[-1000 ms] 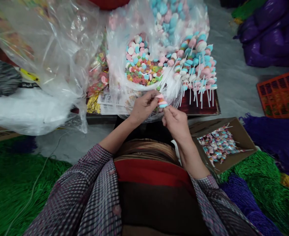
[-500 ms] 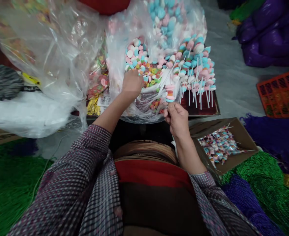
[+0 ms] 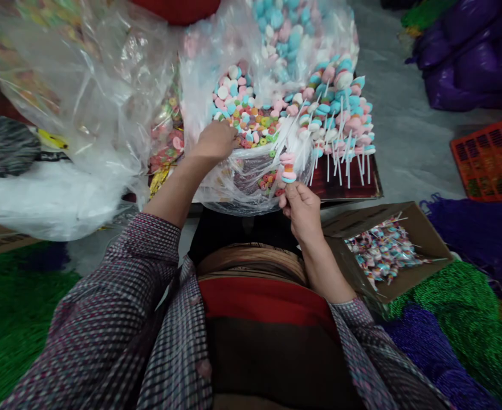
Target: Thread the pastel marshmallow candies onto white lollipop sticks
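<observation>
My right hand (image 3: 302, 206) pinches the lower end of a candy skewer (image 3: 288, 167), upright with pink, orange and blue pieces stacked on it. My left hand (image 3: 217, 139) reaches palm down to the left side of the loose candies (image 3: 251, 122), which are small rings and round pink, white and blue pieces on clear plastic (image 3: 229, 191). Its fingertips are hidden among the candies. White sticks (image 3: 291, 134) lie between the loose candies and a heap of finished skewers (image 3: 345, 114), whose sticks point toward me at the table's right side.
Behind the candies is a bag of blue and pink sweets (image 3: 289, 40). Large clear bags (image 3: 92, 74) fill the left. A cardboard box (image 3: 425, 239) of wrapped skewers stands at the right, near an orange crate (image 3: 490, 156), purple bags (image 3: 460, 57) and green strands (image 3: 468, 302).
My left hand has moved left and slightly toward me over the candies. My right hand, with the skewer, has shifted a little left and toward me.
</observation>
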Motion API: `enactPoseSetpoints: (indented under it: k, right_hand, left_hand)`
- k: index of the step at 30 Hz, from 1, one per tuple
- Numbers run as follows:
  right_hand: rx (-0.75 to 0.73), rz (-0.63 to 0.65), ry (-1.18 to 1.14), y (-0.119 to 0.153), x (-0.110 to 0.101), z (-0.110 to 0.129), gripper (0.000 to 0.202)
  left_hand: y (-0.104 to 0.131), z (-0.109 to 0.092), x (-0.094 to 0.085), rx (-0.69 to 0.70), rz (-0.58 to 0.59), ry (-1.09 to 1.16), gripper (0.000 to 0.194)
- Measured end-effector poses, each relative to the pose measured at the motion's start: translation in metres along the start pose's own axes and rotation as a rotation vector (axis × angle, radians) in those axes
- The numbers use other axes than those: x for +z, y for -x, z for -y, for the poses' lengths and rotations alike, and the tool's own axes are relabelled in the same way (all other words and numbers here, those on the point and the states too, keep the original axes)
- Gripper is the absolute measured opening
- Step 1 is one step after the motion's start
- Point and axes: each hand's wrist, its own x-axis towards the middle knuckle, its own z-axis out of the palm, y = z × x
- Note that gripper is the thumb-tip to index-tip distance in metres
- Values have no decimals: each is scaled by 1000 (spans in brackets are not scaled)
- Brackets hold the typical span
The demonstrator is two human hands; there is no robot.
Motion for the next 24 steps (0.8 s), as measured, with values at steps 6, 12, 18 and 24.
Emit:
enactPoseSetpoints:
  k: [6,12,18,24]
  right_hand:
    - [-32,29,52,3,2,-3,50]
    - [-31,36,75,4,3,-3,51]
    - [-63,78,121,0,7,0,54]
    - [-41,73,113,2,8,0,53]
  left_hand:
    - [14,-19,-9,9,18,-24,38]
    - [13,-10,-4,-157,-86,136,41]
    - [13,3,9,-33,-135,156,36]
    - [18,10,0,-44,-59,23,37]
